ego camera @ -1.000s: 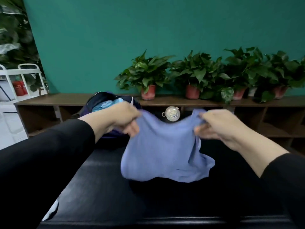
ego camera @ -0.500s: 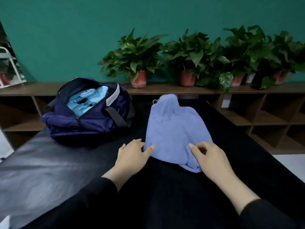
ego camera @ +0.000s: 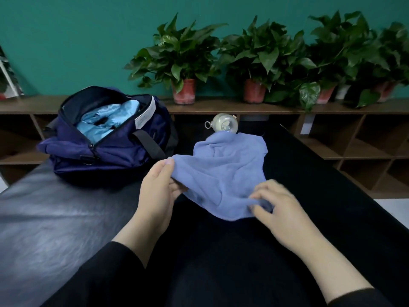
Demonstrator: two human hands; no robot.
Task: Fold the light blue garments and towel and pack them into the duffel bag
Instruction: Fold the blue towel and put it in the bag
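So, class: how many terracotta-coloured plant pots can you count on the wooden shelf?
4: left pot, middle pot, a third behind leaves, a fourth far right. Foliage may hide more.

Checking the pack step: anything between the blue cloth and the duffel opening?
Nothing visible. Both hands already grip the blue cloth: left hand at its left corner, right hand at the near edge. The tabletop stretch toward the duffel bag is bare, and its top is unzipped, with light blue items inside.
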